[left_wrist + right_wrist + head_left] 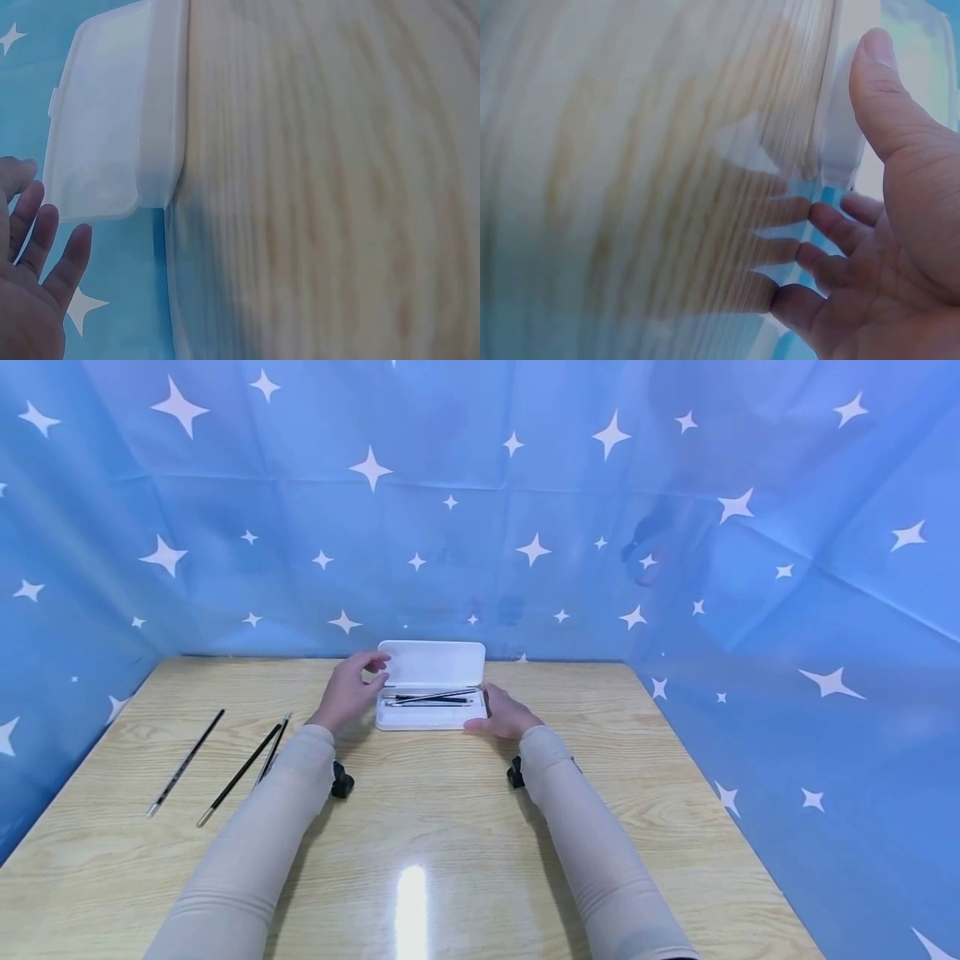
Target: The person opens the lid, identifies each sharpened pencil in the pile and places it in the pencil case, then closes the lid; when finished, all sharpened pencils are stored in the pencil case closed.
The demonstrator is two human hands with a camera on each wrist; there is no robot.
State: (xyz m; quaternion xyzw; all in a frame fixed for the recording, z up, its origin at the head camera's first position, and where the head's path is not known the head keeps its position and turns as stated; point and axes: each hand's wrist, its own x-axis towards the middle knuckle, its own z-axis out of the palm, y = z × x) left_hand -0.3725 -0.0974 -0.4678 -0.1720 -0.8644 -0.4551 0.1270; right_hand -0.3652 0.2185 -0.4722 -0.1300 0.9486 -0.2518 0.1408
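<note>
A white pencil case [420, 721] lies near the table's back edge with its lid [435, 662] raised. Inside it are several thin dark pencils [435, 698], some crossing. My left hand [352, 687] is at the case's left side, fingers loosely extended by the lid's left edge. The left wrist view shows that hand [36, 281] with its fingers spread near the lid [105, 112]. At the right side is my right hand [504, 713], its thumb at the front right corner. In the right wrist view its fingers [836, 225] are apart and the thumb lies beside the case's wall.
Left of my left arm, three dark pencils lie on the wooden table: one [186, 762] farthest left, another [240, 774] beside it, and a third [273, 747] partly behind my sleeve. A blue curtain [450, 585] with white stars hangs right behind the table.
</note>
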